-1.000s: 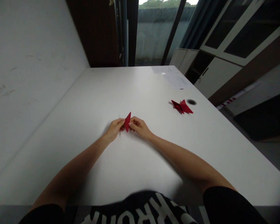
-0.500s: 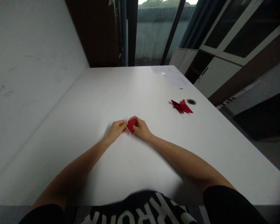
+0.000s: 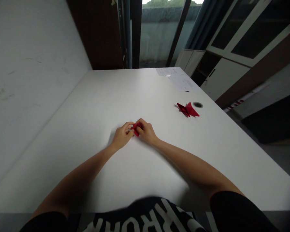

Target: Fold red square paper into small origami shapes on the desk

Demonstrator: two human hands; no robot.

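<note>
Small fold between two hands, easily spoiled

Both forearms reach in over the near edge of the worktop (image 3: 132, 183). Beyond that edge, between its left and right edges, the hands meet around a small red folded piece (image 3: 136, 132), which looks like paper.

The right hand (image 3: 147, 132) has its thumb and fingers closed upon this piece. The left hand (image 3: 122, 134) is curled, with a gap between thumb and forefinger, and its tips are at the left side of the piece; whether it grips there, one cannot tell. The fingers cover much of the piece, so its folds cannot be read.

Here lies the main danger, one would judge. If the right hand presses too strongly, a crease may come in a wrong place. If the two hands pull apart unequally, a thin layer might tear, or a fold might open by itself.

Farther, near the right edge, lies a red folded shape (image 3: 192, 110), just beside a round hole (image 3: 198, 104). A careless sleeve or arm could push it over that edge. Paper sheets (image 3: 183, 83) lie near the far right corner, well apart from the hands, and seem to bring little risk.
</note>
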